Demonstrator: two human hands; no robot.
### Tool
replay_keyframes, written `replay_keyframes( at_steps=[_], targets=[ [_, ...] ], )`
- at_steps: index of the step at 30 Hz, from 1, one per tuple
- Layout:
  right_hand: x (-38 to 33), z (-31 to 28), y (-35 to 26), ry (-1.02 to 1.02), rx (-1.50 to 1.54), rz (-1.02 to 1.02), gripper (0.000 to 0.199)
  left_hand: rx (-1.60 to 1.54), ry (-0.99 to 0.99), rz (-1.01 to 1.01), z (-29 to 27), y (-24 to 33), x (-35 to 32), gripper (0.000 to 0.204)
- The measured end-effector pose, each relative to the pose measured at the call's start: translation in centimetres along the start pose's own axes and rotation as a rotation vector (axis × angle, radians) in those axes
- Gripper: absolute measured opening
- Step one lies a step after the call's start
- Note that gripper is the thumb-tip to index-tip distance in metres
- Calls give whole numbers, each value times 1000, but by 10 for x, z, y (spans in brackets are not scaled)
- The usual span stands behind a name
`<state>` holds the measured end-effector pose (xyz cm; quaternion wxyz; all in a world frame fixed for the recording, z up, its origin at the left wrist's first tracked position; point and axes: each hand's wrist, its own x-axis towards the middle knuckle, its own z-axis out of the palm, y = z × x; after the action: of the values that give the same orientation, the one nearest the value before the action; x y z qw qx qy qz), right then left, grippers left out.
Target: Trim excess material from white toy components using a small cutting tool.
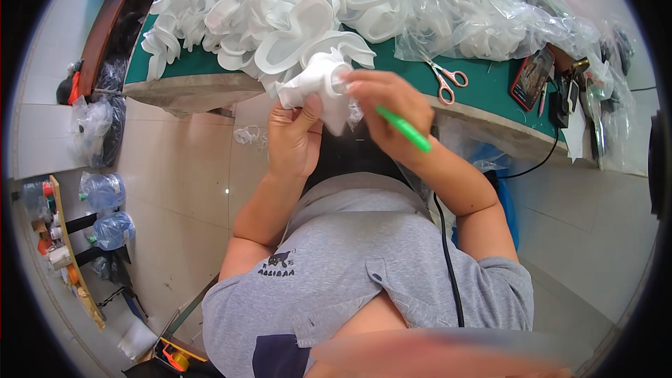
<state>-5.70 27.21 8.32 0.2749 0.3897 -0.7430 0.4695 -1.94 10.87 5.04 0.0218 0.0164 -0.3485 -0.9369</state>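
Both hands are up in front of the chest, just off the near edge of the table, working on a crumpled white fabric piece with ruffled folds (323,89). The left hand (294,136) cups it from underneath, thumb pressed up against the cloth and the other fingers curled behind it, so it's basically a firm pinch-and-cradle. The right hand (388,108) comes in from the side with its fingertips pressed together on the top fold, and a slim bright green tool, pen-shaped (403,129), sticks out of that hand towards the wrist. Can't tell exactly how the tool is gripped; it looks tucked under the fingers.

My take on doing this bit well: hold the bundle tight with the left so the folds don't spring open, and let the right fingertips do the small adjusting. Keeping the work close to the body seems smart, less wobble.

The table is a curved-edged one with a dark green top (490,80). It's loaded with a big heap of white ruffled pieces (266,7) and a pile of clear plastic bags (483,21). Orange-handled scissors (446,82) lie near the edge, with a dark phone (532,77) further right. The floor is pale glossy tiles (182,175), with large clear water bottles (105,210) off to the left.
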Motion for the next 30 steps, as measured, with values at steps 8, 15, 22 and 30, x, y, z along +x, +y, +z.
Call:
replay_keyframes(
  at_steps=[8,15,22,30],
  targets=[
    [4,-65,57,523,-21,231,5,-348,-164,-32,-32,14,10,18],
    [6,-102,67,684,-162,304,7,-691,-239,-171,-33,18,17,10],
    [6,-73,36,159,276,827,12,-479,-404,-158,-7,15,23,8],
    [-7,-8,24,-318,258,738,17,-391,-410,-231,3,17,21,14]
  ],
)
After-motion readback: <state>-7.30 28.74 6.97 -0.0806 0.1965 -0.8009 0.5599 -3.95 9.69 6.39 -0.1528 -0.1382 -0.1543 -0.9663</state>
